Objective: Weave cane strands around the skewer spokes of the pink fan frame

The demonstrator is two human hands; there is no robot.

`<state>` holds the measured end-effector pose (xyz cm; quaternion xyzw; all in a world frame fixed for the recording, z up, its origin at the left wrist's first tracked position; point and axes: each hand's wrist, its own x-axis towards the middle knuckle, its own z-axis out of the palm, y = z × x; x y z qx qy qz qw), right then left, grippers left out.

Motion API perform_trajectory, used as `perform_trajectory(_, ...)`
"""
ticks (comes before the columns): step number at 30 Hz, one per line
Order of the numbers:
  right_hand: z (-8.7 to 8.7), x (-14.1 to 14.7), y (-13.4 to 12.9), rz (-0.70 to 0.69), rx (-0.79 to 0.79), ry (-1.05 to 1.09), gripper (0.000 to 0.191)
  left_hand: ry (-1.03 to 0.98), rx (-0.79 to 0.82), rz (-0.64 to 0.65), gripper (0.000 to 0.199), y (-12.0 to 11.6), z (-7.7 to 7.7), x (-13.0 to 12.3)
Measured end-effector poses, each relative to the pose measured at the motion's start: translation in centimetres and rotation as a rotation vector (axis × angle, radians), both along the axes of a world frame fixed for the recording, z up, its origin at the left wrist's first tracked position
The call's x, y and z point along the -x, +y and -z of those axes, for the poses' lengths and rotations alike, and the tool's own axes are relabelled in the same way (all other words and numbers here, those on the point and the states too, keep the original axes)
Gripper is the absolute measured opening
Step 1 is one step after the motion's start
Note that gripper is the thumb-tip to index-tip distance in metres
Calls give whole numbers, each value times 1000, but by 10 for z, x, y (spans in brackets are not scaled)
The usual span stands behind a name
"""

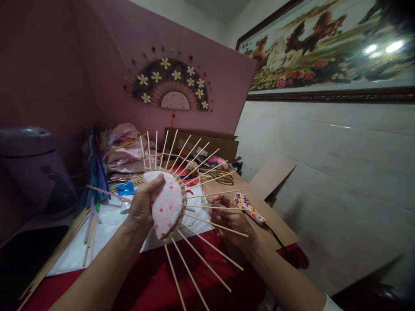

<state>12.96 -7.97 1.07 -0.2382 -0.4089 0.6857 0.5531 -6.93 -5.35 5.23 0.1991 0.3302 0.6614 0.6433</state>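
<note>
My left hand (144, 203) grips a half-round piece (167, 203) covered in pale pink spotted cloth, its thumb lying across the front. Several thin wooden sticks (214, 255) fan out from the curved edge, where a woven cord border (184, 203) runs. Among the sticks on the right side is my right hand (228, 216), fingers pinched together on a thin cord (205, 194). That cord loops up behind the sticks toward the back of the table. The fingertips are partly hidden by sticks.
A finished-looking fan decoration (171, 84) with white flowers hangs on the pink panel. Cardboard (259, 211) lies at right, with a flower-patterned handle (249, 208) and black cable. At left are loose sticks (61, 255), coloured strips (97, 172), a blue packet (125, 188) and bundled cloth (126, 151).
</note>
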Motion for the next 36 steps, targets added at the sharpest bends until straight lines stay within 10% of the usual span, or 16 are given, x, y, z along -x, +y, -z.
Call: perform_trajectory(36, -2, 6, -9, 149, -15, -162, 18, 66, -59, -32, 12, 1, 5, -1)
